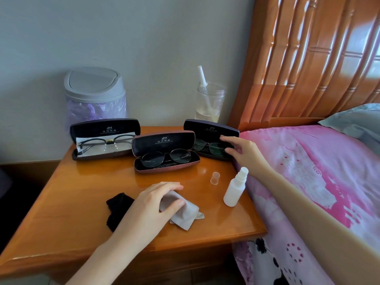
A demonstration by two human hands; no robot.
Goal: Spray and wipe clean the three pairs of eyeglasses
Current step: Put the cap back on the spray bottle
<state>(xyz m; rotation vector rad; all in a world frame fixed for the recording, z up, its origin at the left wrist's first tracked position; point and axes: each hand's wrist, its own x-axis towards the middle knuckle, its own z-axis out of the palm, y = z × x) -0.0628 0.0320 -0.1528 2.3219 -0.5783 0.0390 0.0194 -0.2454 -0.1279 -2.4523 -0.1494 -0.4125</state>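
Observation:
Three open cases stand on the wooden nightstand [82, 202]. The left case [102, 128] holds thin black glasses [102, 144] on a white cloth. The middle brown case [164, 140] holds dark round glasses [164, 158]. In the right case [207, 128] lie dark glasses [205, 146]; my right hand [242, 151] reaches into it, fingers spread over the right lens. My left hand [156, 199] grips a grey cloth [185, 214] lying on the table. A white spray bottle [234, 188] stands uncapped, its clear cap [215, 177] beside it.
A black cloth [117, 208] lies left of my left hand. A small grey bin [94, 93] with a purple liner and a clear jar [208, 101] stand at the back. A bed with a pink cover [308, 171] borders the table's right edge.

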